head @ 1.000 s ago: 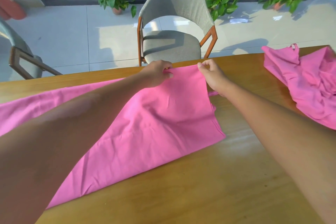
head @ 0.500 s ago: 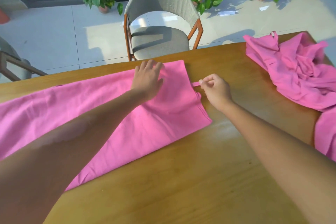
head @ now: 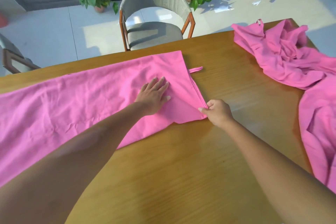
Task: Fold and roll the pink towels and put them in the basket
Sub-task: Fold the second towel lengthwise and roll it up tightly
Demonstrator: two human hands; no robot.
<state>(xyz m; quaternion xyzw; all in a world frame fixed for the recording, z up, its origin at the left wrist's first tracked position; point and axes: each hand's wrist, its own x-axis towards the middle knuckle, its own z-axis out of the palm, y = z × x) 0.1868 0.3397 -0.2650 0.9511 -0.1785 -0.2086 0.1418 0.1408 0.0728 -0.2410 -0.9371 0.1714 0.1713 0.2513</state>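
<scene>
Head view shows folding underway: left hand [head: 153,94] fingers spread flat on the towel [head: 76,100], right hand [head: 217,112] pinching its near corner, which likely needs squaring before rolling.

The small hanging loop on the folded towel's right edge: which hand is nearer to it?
Right, narrowly. The right hand pinches the same edge nearer the camera than the loop; the left hand presses flat on the towel, leftward.
</scene>
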